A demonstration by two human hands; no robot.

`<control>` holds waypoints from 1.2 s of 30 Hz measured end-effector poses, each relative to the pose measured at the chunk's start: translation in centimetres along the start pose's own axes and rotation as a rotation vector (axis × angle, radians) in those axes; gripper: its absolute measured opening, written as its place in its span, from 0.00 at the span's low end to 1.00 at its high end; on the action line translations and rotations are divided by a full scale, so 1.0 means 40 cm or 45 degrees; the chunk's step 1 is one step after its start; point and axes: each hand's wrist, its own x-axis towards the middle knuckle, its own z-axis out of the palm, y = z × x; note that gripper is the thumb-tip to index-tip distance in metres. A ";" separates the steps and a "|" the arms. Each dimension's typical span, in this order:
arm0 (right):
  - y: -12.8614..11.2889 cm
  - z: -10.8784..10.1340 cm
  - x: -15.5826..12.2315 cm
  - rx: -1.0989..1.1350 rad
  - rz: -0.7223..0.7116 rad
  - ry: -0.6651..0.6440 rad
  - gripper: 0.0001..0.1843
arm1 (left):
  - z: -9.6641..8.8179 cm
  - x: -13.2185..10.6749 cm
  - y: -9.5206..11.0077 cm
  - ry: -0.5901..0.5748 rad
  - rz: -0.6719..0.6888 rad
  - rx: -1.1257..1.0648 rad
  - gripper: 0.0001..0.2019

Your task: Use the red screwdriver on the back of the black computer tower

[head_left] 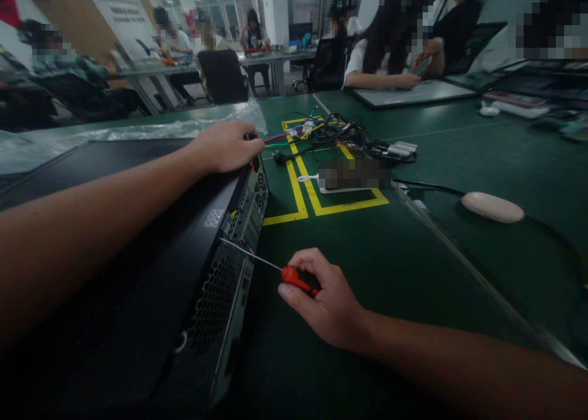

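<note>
A black desktop computer case (151, 224) lies on its side at the left, its metal back panel (248, 224) with vents and ports facing right. My left hand (225, 144) rests over the far rear corner of the case, fingers curled at the edge and partly hidden. My right hand (326, 297) is closed around the red and black handle of a screwdriver (294, 275). The thin shaft points left, and its tip meets the upper edge of the back panel, around the middle of its length. Whether the tip sits in a screw cannot be made out.
Beyond the case lies a tangle of cables (340, 132) on yellow tape (303, 206). A blurred-out item with a white edge (340, 190) and a white oval cable piece (492, 207) lie rightward. Clear plastic (184, 126) is behind the case. Other people sit farther back.
</note>
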 end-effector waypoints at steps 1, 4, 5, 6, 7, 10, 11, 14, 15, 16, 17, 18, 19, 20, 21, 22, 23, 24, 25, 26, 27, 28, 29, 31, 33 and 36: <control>0.000 0.000 0.001 0.001 0.005 -0.001 0.09 | 0.000 0.001 0.000 0.000 -0.004 -0.002 0.28; -0.002 -0.002 0.002 0.006 0.017 -0.006 0.08 | 0.002 0.001 -0.002 0.003 0.000 0.002 0.28; -0.003 -0.003 0.002 0.006 0.021 -0.010 0.08 | 0.002 0.002 -0.002 0.006 0.000 0.004 0.28; -0.003 -0.003 0.002 0.007 0.026 -0.016 0.08 | 0.002 0.002 -0.002 0.010 -0.001 0.006 0.27; -0.004 -0.004 0.002 0.009 0.028 -0.015 0.08 | 0.002 0.001 -0.002 0.016 -0.001 0.008 0.27; -0.003 -0.003 0.002 0.020 0.020 -0.006 0.08 | 0.002 0.001 0.000 0.016 0.019 0.017 0.28; -0.003 -0.003 0.002 0.022 0.018 -0.003 0.08 | 0.002 0.001 0.000 0.012 0.023 0.019 0.28; -0.002 -0.002 0.002 0.017 0.025 -0.005 0.07 | 0.003 0.003 -0.003 0.009 0.011 0.014 0.28; -0.002 -0.001 0.003 0.017 0.028 -0.004 0.07 | 0.005 0.004 -0.004 0.015 0.001 0.012 0.28; -0.002 -0.001 0.003 0.018 0.032 -0.005 0.07 | 0.006 0.005 -0.006 0.019 -0.005 0.011 0.27; -0.002 -0.001 0.003 0.020 0.037 -0.006 0.07 | 0.007 0.006 -0.007 0.022 -0.008 0.010 0.27; -0.002 -0.001 0.004 0.024 0.039 -0.009 0.07 | 0.008 0.007 -0.008 0.026 -0.010 0.010 0.27; -0.002 -0.002 0.004 0.027 0.041 -0.013 0.07 | 0.008 0.007 -0.009 0.031 -0.011 0.011 0.27; -0.002 -0.002 0.004 0.028 0.039 -0.015 0.07 | 0.008 0.007 -0.008 0.033 -0.011 0.011 0.27; -0.002 -0.002 0.004 0.028 0.035 -0.015 0.07 | 0.008 0.007 -0.008 0.030 -0.012 0.010 0.27; -0.001 -0.002 0.004 0.029 0.028 -0.014 0.07 | 0.007 0.006 -0.006 0.026 -0.013 0.009 0.27; -0.001 -0.002 0.004 0.028 0.021 -0.014 0.07 | 0.006 0.005 -0.005 0.020 -0.015 0.008 0.27; 0.000 -0.003 0.003 0.025 0.016 -0.013 0.07 | 0.005 0.005 -0.003 0.015 -0.016 0.007 0.27; 0.000 -0.003 0.003 0.022 0.016 -0.012 0.07 | 0.005 0.004 -0.002 0.013 -0.017 0.007 0.27; 0.000 -0.003 0.003 0.019 0.019 -0.012 0.07 | 0.005 0.004 -0.002 0.015 -0.017 0.006 0.27; 0.000 -0.003 0.002 0.016 0.024 -0.013 0.07 | 0.005 0.004 -0.002 0.024 -0.015 0.004 0.27; -0.001 -0.003 0.002 0.013 0.027 -0.013 0.07 | 0.005 0.004 -0.003 0.030 -0.011 0.001 0.27; -0.002 -0.003 0.002 0.011 0.029 -0.010 0.07 | 0.006 0.004 -0.003 0.035 -0.009 -0.002 0.26; -0.003 -0.003 0.002 0.016 0.026 -0.005 0.07 | 0.007 0.004 -0.005 0.037 -0.005 -0.005 0.27; -0.004 -0.003 0.002 0.026 0.023 -0.012 0.06 | 0.007 0.004 -0.005 0.031 -0.005 -0.002 0.27; -0.003 -0.003 0.002 0.031 0.022 -0.017 0.06 | 0.005 0.003 -0.004 0.027 -0.007 0.002 0.27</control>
